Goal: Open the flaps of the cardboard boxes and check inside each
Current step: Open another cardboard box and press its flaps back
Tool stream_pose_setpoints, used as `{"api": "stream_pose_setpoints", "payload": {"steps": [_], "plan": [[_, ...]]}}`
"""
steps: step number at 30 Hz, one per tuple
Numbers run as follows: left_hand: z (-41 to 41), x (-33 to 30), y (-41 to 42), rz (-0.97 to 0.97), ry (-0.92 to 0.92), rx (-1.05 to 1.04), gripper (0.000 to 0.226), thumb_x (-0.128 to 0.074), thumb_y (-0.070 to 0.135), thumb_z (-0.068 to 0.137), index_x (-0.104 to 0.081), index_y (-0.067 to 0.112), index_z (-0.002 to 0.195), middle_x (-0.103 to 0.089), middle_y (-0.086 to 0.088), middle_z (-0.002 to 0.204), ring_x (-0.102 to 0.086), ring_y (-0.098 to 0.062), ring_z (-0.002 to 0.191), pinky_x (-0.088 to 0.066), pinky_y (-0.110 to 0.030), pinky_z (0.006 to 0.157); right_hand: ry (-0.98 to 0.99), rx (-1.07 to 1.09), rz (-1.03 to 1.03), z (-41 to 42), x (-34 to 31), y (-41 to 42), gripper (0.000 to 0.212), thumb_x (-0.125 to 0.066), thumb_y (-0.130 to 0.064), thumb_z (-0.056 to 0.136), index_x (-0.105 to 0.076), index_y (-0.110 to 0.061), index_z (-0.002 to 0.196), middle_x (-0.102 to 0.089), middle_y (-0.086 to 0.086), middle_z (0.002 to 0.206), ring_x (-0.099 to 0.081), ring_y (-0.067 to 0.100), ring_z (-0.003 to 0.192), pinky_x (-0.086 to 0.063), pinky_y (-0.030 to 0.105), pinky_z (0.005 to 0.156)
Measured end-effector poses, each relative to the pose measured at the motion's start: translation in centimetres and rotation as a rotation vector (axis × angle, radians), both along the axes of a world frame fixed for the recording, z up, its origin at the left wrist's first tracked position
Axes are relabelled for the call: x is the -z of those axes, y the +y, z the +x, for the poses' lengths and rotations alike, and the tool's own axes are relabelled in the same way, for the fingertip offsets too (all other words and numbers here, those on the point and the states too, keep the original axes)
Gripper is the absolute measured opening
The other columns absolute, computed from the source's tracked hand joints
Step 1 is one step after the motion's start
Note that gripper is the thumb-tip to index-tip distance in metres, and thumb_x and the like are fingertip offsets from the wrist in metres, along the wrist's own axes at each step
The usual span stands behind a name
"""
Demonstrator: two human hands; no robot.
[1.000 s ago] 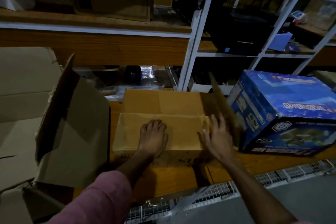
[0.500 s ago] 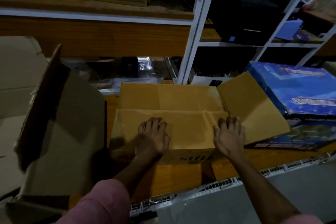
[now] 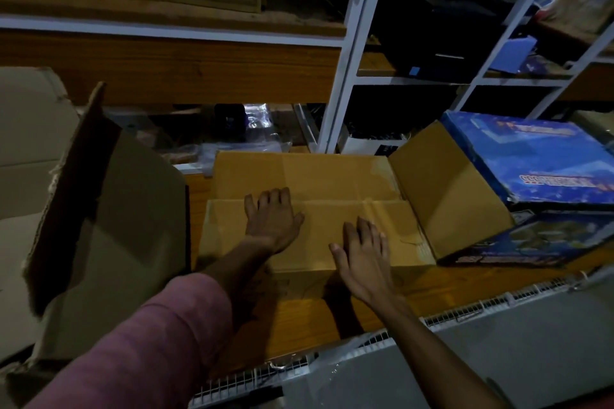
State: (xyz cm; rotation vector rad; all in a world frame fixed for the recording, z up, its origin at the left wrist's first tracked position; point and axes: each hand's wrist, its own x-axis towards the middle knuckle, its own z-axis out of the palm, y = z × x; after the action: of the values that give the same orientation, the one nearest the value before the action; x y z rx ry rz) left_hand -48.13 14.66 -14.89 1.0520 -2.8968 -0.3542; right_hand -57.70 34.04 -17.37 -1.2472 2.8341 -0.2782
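Since half a second ago the right hand has slid leftward along the near flap of the cardboard box, away from the side flap it had just thrown open, and now lies nearer the left hand. That side flap stands folded outward beyond the right hand, leaning against the blue printed box. Both hands lie flat and open on the near flap, fingers spread, gripping nothing; the left hand's fingertips reach the seam where the near flap meets the far flap. Those two long flaps are still closed, so the inside of the box stays hidden and, judging from this, the check has not yet begun; the likely next step is lifting the near flap toward the person. The box sits on a wooden shelf directly under both hands. Left of the left hand stands a larger grey-brown carton with its flap already raised, its inside too dark to read. White shelving rises beyond the hands.
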Motion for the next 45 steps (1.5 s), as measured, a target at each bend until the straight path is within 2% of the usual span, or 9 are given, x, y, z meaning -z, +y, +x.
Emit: {"api": "stream_pose_setpoints", "payload": {"steps": [9,13,18,23,29,33,38,42,45], "plan": [[0.3,-8.3,1.4,-0.222,0.186,0.098,0.046,-0.028,0.047,0.106,-0.060,0.016,0.117,-0.062,-0.010,0.111,-0.061,-0.029,0.096,-0.044,-0.051,0.092,-0.006,-0.104,-0.515,-0.6,-8.8,-2.1,0.055,-0.032,-0.050,0.101,-0.054,-0.013,0.135,-0.049,0.010,0.146,-0.037,0.028,0.140,-0.019,0.049,0.119],[0.9,-12.6,4.2,-0.039,0.073,0.249,0.036,-0.033,0.039,0.108,-0.058,0.017,0.097,-0.057,-0.002,0.083,-0.058,-0.020,0.072,-0.050,-0.035,0.066,0.169,-0.102,-0.660,-1.6,-15.3,-2.6,0.040,-0.040,-0.041,0.100,-0.064,-0.015,0.118,-0.065,0.005,0.120,-0.053,0.024,0.122,-0.032,0.045,0.109],[1.0,-12.3,8.0,0.416,-0.257,0.396,0.029,-0.044,0.036,0.106,-0.059,0.015,0.093,-0.062,-0.007,0.093,-0.055,-0.018,0.074,-0.045,-0.034,0.067,-0.107,-0.162,-0.171,-2.0,-16.8,-1.2,0.030,-0.049,-0.037,0.101,-0.066,-0.013,0.099,-0.068,0.005,0.090,-0.064,0.023,0.081,-0.056,0.042,0.076],[3.2,-6.0,11.4,0.378,-0.253,0.409,0.033,-0.040,0.031,0.105,-0.059,0.010,0.123,-0.063,-0.013,0.119,-0.059,-0.030,0.100,-0.050,-0.043,0.086,-0.439,-0.141,0.319,-1.1,-9.9,2.1,0.029,-0.055,-0.035,0.096,-0.063,-0.020,0.119,-0.066,0.004,0.116,-0.062,0.022,0.103,-0.053,0.038,0.088],[4.4,-1.8,13.1,0.246,-0.159,0.328,0.059,-0.047,-0.002,0.096,-0.031,0.009,0.152,-0.055,-0.019,0.137,-0.058,-0.036,0.116,-0.052,-0.046,0.091,-0.337,-0.211,0.245,0.9,-4.1,4.2,0.045,-0.056,-0.034,0.093,-0.049,-0.033,0.138,-0.063,-0.001,0.125,-0.053,0.023,0.120,-0.030,0.042,0.104],[3.5,-1.7,12.9,0.306,-0.148,0.289,0.057,-0.049,0.009,0.098,-0.030,0.009,0.152,-0.050,-0.018,0.146,-0.051,-0.036,0.128,-0.045,-0.046,0.102,-0.225,-0.154,0.119,1.5,-2.5,4.5,0.032,-0.060,-0.032,0.093,-0.056,-0.035,0.125,-0.061,-0.008,0.123,-0.050,0.020,0.123,-0.026,0.040,0.100],[4.5,-0.5,10.4,0.262,-0.285,0.145,0.070,-0.041,0.055,0.101,-0.022,0.015,0.156,-0.021,-0.011,0.164,-0.026,-0.036,0.148,-0.018,-0.063,0.116,-0.122,-0.069,0.086,2.3,-1.9,3.7,0.019,-0.061,-0.027,0.094,-0.059,-0.032,0.112,-0.061,-0.010,0.119,-0.051,0.016,0.118,-0.026,0.038,0.094],[7.0,-0.2,7.4,-0.024,-0.152,-0.031,0.083,-0.033,0.066,0.098,-0.011,0.016,0.161,0.015,-0.012,0.169,0.012,-0.041,0.154,-0.008,-0.072,0.115,-0.236,-0.067,0.056,1.2,-1.5,3.7,0.017,-0.063,-0.030,0.093,-0.061,-0.038,0.107,-0.064,-0.015,0.111,-0.055,0.010,0.111,-0.025,0.038,0.095],[8.1,-0.6,5.2,-0.161,-0.110,-0.078,0.078,-0.029,0.063,0.100,-0.014,0.017,0.161,0.012,-0.012,0.169,0.031,-0.040,0.148,0.016,-0.075,0.111,-0.299,-0.084,0.078,0.5,-1.6,3.7,0.019,-0.063,-0.038,0.093,-0.062,-0.039,0.112,-0.063,-0.015,0.113,-0.054,0.011,0.112,-0.024,0.037,0.095]]}}
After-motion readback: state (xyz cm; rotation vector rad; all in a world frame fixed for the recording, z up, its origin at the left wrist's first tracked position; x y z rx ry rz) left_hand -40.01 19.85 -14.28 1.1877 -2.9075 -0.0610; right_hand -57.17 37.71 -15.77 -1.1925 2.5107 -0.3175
